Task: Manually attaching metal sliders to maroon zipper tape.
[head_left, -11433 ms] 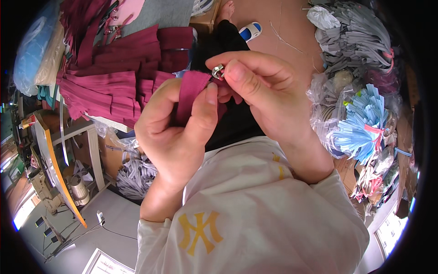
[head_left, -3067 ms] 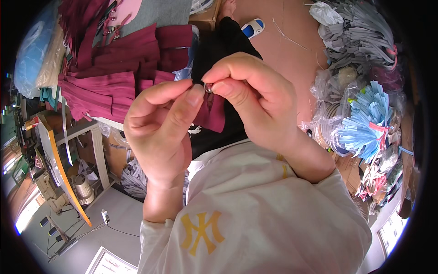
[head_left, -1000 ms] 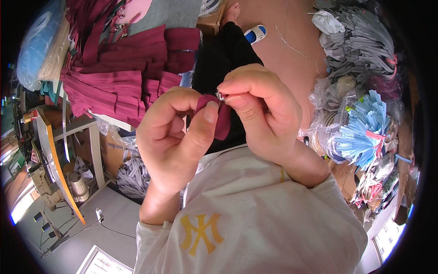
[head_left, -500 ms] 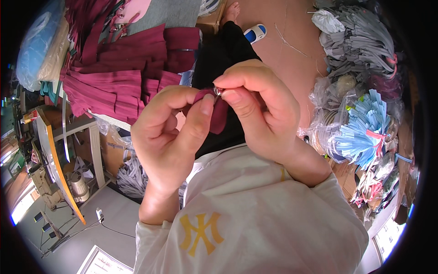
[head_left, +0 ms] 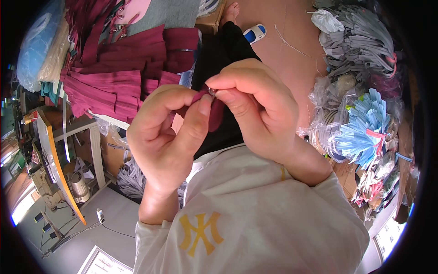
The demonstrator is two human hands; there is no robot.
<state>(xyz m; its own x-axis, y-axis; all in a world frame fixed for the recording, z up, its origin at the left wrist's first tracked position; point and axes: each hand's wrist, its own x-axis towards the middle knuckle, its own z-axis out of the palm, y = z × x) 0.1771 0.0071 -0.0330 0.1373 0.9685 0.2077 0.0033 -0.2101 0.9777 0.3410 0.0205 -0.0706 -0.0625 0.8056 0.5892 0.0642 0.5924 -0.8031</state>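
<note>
Pinched between thumb and forefinger of my left hand (head_left: 162, 132) is a maroon zipper tape (head_left: 216, 118), bent over so that a loop hangs below the fingertips. My right hand (head_left: 264, 109) meets it from the other side, its thumb and forefinger closed on a small shiny metal piece (head_left: 211, 91) that looks like a zipper slider. This piece touches the tape's upper end; the fingertips partly hide the contact. Left of my hands, many maroon zipper tapes (head_left: 114, 73) lie in a layered pile on the table.
Small metal pieces (head_left: 119, 33) lie near a pink sheet (head_left: 137, 11) at the table's far side. Bundles of grey strips (head_left: 365, 41) and light-blue strips (head_left: 362, 130) stand on the right. A sewing machine (head_left: 43, 182) is at left. A slipper (head_left: 254, 34) lies on the floor.
Both hands have shifted slightly left, the right one a little more. The metal piece now sits closer against the tape, between the fingertips.
</note>
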